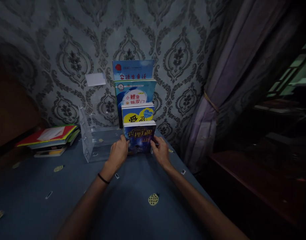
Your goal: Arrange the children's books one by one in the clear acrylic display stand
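A dark blue paperback book [140, 137] stands upright at the front of a stepped row of books. My left hand [120, 148] grips its left edge, fingers curled around it. On the opposite edge, my right hand [160, 150] holds it with bent fingers. Behind it rise a blue and yellow book [139, 112], a light blue book [135, 90] and, at the back, a taller blue book [134, 68]. These books stand in the right part of a clear plastic stepped rack [85, 136], whose left side panel shows. The rack's right end is mostly hidden by the books and my hand.
A pile of books and folders [51, 138] lies on the left of the blue patterned tablecloth [113, 206]. A white card [95, 79] shows against the patterned wall. A tied curtain [210, 106] hangs at the right, above a dark reddish piece of furniture [252, 180].
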A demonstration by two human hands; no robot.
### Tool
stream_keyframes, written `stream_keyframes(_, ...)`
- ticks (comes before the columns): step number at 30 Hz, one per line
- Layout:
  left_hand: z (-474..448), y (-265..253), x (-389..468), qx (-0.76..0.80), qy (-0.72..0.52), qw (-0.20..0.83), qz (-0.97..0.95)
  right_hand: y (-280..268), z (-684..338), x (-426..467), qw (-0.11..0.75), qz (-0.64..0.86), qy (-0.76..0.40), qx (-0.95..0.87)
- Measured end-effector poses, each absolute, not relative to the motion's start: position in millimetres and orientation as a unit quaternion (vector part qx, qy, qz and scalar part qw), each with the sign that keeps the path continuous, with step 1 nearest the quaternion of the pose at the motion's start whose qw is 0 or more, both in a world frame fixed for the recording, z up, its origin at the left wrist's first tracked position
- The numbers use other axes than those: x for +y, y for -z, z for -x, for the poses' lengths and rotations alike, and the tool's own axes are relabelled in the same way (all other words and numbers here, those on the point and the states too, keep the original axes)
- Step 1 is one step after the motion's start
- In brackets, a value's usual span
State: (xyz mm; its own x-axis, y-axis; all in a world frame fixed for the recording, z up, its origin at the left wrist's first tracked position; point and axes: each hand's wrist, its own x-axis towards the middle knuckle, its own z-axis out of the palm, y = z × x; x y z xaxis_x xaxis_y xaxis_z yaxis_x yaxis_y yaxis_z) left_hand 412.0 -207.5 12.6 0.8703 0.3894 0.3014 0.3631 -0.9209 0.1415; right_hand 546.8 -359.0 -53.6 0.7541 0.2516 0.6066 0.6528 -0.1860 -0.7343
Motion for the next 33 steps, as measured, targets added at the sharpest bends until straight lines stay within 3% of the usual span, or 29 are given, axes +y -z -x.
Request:
stream_keyframes(18,-410.3,-16.4,-210.7,0.21,-0.136,0.026,-0.968,60.6,-547.5,-356.0,0.566,0.743,0.192,-0.303)
stream_keyframes(33,-379.6,-36.8,-130.2,0.18,-0.136,0.148,-0.963,70.8,-544.3,-361.5,0.636,0.714,0.155,-0.25)
